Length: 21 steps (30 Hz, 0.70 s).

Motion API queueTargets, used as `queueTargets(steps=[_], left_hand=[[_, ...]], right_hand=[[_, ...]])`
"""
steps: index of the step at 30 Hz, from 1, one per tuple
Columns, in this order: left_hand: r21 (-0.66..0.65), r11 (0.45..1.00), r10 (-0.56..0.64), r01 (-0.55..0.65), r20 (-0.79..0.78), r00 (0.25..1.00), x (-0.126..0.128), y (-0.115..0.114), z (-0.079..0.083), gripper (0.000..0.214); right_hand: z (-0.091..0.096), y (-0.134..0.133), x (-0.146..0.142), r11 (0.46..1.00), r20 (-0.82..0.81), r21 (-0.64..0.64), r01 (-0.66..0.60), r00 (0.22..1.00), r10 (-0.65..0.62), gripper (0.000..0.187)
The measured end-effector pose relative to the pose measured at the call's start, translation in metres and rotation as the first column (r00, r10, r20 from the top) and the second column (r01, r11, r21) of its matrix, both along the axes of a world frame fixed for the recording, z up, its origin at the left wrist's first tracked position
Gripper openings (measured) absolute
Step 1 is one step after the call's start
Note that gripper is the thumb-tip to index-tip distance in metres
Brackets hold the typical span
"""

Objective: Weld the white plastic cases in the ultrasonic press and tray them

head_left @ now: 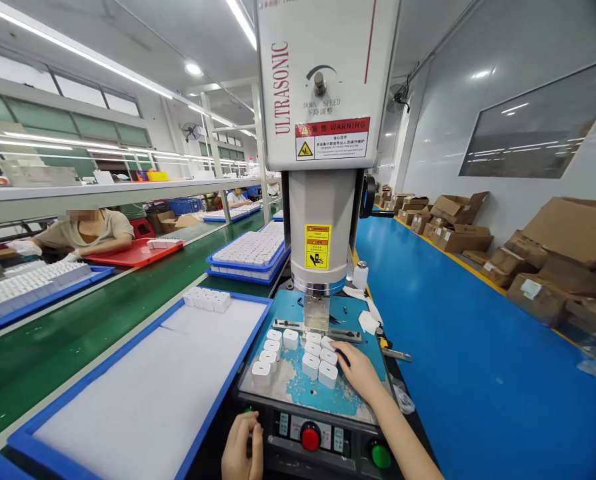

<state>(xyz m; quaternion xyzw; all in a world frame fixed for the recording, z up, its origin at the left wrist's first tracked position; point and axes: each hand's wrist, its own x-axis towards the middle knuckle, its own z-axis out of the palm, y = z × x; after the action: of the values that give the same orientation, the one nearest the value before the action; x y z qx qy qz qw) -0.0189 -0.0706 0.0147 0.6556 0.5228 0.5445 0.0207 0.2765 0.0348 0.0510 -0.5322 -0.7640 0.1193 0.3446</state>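
Note:
Small white plastic housings (311,365), shaped like charger cubes with a slot on top, stand in two groups on the machine's blue worn base plate (298,403). My right hand (355,370) reaches in from the right, its fingers closed around the far end of the right-hand group, at a housing (327,343). A black band or cover shows on one finger. My left hand (243,447) is at the panel's left end, beside a partly covered green button (249,411). Its fingers are curled together, with something dark between them. Above the housings stands the metal horn (317,312) of the ultrasonic press (323,213).
A blue-rimmed tray (228,373) on the left holds a few housings at its far end. Stacked full trays (248,257) stand behind it. The panel carries a red button (311,437) and a green button (381,455). A co-worker (91,230) sits across the green belt.

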Motion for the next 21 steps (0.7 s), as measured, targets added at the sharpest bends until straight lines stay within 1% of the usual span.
queueTargets(steps=[2,4,5,6,8,10,11,13,15,21], left_hand=[[0.009,0.999,-0.050,0.050,-0.030,0.998,0.007,0.001,0.017,0.015],[0.009,0.996,-0.091,0.092,-0.092,0.992,0.018,0.013,0.042,0.015],[-0.001,0.996,-0.094,0.095,-0.126,0.988,0.026,0.021,0.056,0.016],[-0.028,0.995,-0.099,0.095,-0.179,0.979,0.035,0.031,0.071,0.017],[-0.127,0.990,-0.097,0.062,-0.298,0.950,0.053,0.053,0.098,0.019],[-0.242,0.970,-0.117,0.014,-0.418,0.901,0.070,0.075,0.118,0.020],[-0.270,0.963,-0.123,0.000,-0.442,0.888,0.077,0.084,0.126,0.023],[-0.314,0.949,-0.133,-0.025,-0.469,0.873,0.089,0.102,0.136,0.030],[-0.347,0.937,-0.137,-0.046,-0.482,0.865,0.099,0.116,0.140,0.033],[-0.469,0.878,-0.177,-0.101,-0.512,0.841,0.136,0.150,0.138,0.035]], right_hand=[[-0.003,0.000,0.000,1.000,-0.029,0.011,-0.002,1.000,0.003,0.031],[-0.003,-0.002,0.001,0.999,-0.049,0.042,0.023,0.999,-0.021,0.030],[-0.003,-0.003,0.001,0.997,-0.053,0.060,0.052,0.997,-0.049,0.030],[-0.003,-0.004,0.002,0.993,-0.051,0.076,0.092,0.995,-0.088,0.030],[-0.002,-0.006,0.002,0.980,-0.015,0.101,0.170,0.985,-0.169,0.030],[-0.002,-0.007,0.001,0.971,0.049,0.124,0.206,0.976,-0.213,0.029],[-0.001,-0.008,0.000,0.969,0.077,0.133,0.208,0.973,-0.220,0.028],[-0.001,-0.007,-0.001,0.968,0.108,0.144,0.203,0.970,-0.220,0.025],[0.000,-0.005,-0.001,0.967,0.113,0.150,0.206,0.968,-0.224,0.023],[0.001,-0.003,0.000,0.968,0.069,0.124,0.216,0.972,-0.226,0.022]])
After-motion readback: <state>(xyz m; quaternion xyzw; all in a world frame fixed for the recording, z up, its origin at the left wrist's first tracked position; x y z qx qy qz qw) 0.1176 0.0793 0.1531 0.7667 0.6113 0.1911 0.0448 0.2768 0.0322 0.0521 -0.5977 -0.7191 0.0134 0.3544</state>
